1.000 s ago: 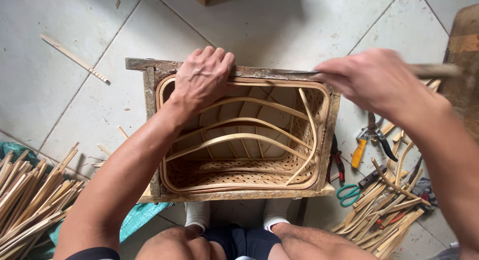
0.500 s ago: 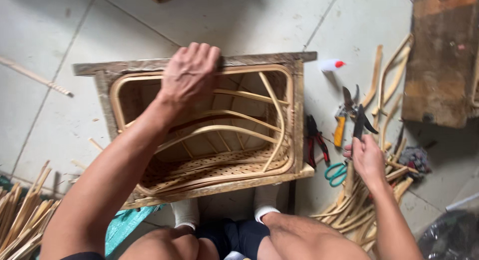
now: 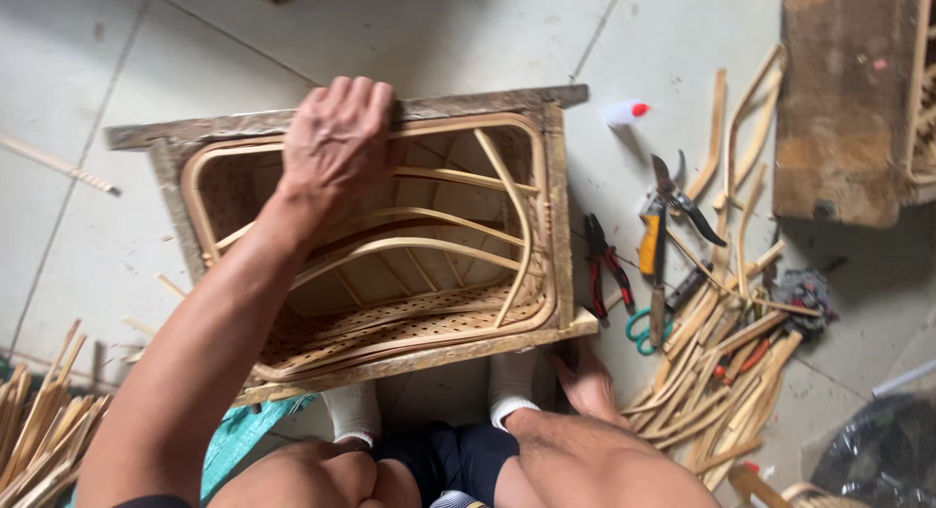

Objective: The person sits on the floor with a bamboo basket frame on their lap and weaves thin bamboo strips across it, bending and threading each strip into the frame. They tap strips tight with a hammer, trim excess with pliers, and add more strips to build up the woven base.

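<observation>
Head view: a wooden frame [image 3: 561,225] with a rattan basket form [image 3: 409,264] set inside it is seen standing on the tiled floor [image 3: 439,30], just in front of the person's knees and white-socked feet. The left hand [image 3: 336,142] is laid over the far edge of the frame, fingers curled down over the wooden rail and the rattan rim beneath it, so that the rim is gripped. Curved rattan ribs are seen crossing the opening, and a woven perforated panel lies along the near inner side.

The right hand [image 3: 588,379] is lowered beside the near right corner of the frame, close to the floor and next to the right foot. Its fingers are pointed toward that corner and loosely spread; nothing is seen held in it, though whether the frame's corner is touched cannot be told.

To the right of the frame, red-handled pliers [image 3: 604,264], a cutter with a yellow handle [image 3: 655,237] and teal-handled scissors [image 3: 639,328] are laid on the floor, next to a loose pile of rattan strips [image 3: 726,362]. A small white bottle with a red cap [image 3: 626,112] lies farther off. Another bundle of strips [image 3: 44,420] is seen at the lower left, and a worn wooden board [image 3: 838,98] at the upper right.
</observation>
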